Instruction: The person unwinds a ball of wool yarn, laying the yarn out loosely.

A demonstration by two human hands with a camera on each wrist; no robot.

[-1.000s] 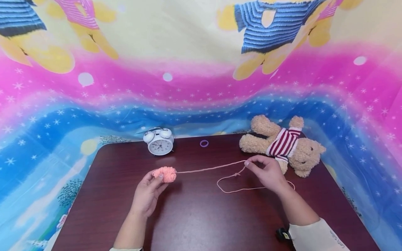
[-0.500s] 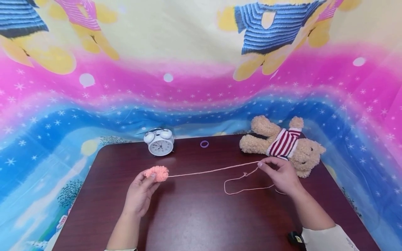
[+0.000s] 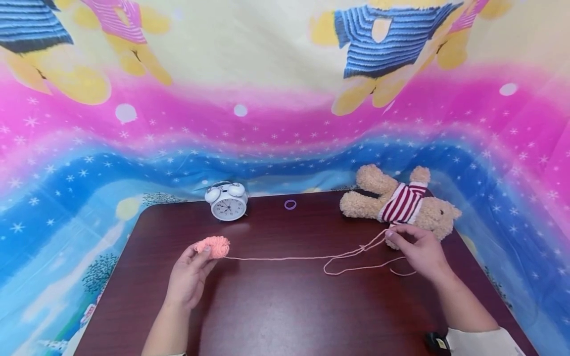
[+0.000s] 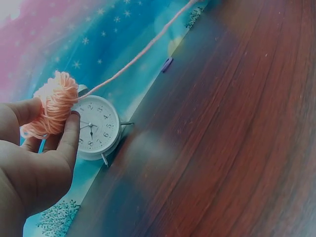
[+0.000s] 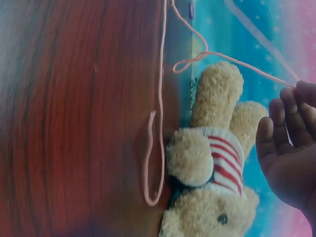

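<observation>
Peach-pink yarn wound into a soft, plump bundle (image 3: 216, 246) is held up over the left part of the dark reddish-brown wooden table (image 3: 276, 311), pinched between the thumb and fingers of the person's left hand (image 3: 189, 277). From it a single thin peach-pink strand (image 3: 285, 258) stretches across to the right hand (image 3: 421, 253), which pinches it between thumb and forefinger (its other fingers are bent, as the right wrist view shows). Near that hand the strand doubles into loops, with a small knot or twist, I cannot tell which. Behind the bundle stands a white, round twin-bell alarm clock (image 3: 228, 203). A thin purple ring (image 3: 290, 204) lies between the clock and a fluffy tan plush bear in a red-and-white striped top (image 3: 403, 202), which lies with its head to the right, partly hidden by the right hand.
</observation>
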